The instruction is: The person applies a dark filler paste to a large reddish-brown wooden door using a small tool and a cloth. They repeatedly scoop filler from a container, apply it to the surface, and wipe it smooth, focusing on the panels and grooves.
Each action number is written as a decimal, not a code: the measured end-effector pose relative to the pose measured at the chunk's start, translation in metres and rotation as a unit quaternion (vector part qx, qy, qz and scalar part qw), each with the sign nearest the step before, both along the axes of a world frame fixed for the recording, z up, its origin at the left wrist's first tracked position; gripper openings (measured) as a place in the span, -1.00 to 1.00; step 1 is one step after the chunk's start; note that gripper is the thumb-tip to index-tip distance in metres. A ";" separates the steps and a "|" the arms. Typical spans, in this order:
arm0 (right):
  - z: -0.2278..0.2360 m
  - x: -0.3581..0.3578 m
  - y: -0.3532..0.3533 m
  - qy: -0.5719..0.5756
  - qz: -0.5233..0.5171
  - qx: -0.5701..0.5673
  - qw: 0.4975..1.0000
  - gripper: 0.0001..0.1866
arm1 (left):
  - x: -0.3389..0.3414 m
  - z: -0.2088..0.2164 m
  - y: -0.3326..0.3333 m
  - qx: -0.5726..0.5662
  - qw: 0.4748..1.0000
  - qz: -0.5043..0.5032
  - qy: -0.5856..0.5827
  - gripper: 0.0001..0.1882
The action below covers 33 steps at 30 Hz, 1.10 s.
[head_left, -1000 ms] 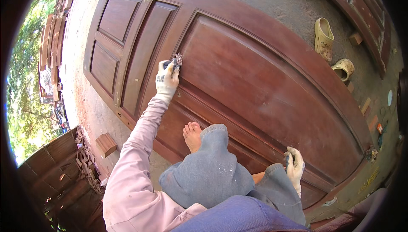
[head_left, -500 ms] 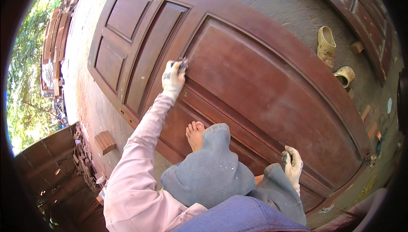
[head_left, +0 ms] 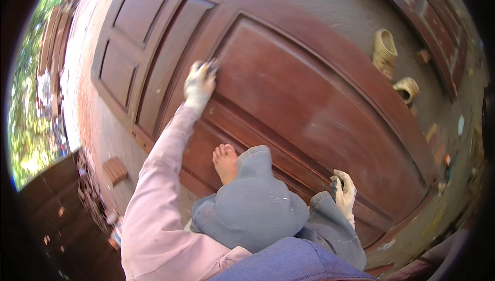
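A large reddish-brown panelled wooden door (head_left: 289, 111) lies flat beneath me. My left hand (head_left: 200, 82), in a stained white glove, is stretched forward, its fingers closed on a dark crumpled piece (head_left: 212, 66). That piece presses on the near-left corner of the big panel's moulding; blur hides whether it is cloth or abrasive paper. On the right, my right hand (head_left: 345, 194), also gloved, is beside my knee above the door's lower rail. Its fingers curl round something small and dark that I cannot make out.
My bare foot (head_left: 225, 163) rests on the door. Tan clogs (head_left: 384, 54) lie beyond its far right edge, near a second panelled door (head_left: 438, 28). A wood block (head_left: 114, 172) sits on the ground at left. Stacked timber (head_left: 53, 59) stands at the far left.
The whole view has shifted, so the door and clogs appear farther left. My left hand stays by the same panel corner, blurred by motion. My right hand keeps its curled shape near the knee.
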State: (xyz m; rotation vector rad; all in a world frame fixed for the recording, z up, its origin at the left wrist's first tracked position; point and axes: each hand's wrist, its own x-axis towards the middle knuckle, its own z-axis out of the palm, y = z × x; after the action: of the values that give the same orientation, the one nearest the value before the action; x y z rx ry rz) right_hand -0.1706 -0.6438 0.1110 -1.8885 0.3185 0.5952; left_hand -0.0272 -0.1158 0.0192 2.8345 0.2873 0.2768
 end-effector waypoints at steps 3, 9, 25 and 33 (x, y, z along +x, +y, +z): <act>0.006 0.003 0.000 -0.038 0.011 -0.050 0.998 -0.78 | -0.003 0.005 0.003 0.044 0.998 0.000 0.035 -0.83; 0.001 0.012 -0.016 -0.116 0.097 -0.133 0.979 -0.81 | 0.148 -0.022 0.009 0.114 0.991 -0.068 -0.034 -0.72; -0.021 0.054 -0.464 0.026 -0.335 -0.596 0.729 -0.34 | 0.031 0.092 -0.007 0.348 0.853 -0.044 0.386 -0.31; -0.036 0.071 -0.555 -0.001 -0.316 -0.628 0.711 -0.55 | 0.003 0.161 -0.111 0.257 0.906 -0.168 0.291 -0.08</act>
State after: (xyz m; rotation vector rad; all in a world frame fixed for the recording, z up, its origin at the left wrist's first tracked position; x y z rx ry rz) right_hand -0.0995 -1.1988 0.0752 -2.7688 1.6172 -0.2496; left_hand -0.0237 -0.2273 0.1801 3.3451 -0.2037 -0.6769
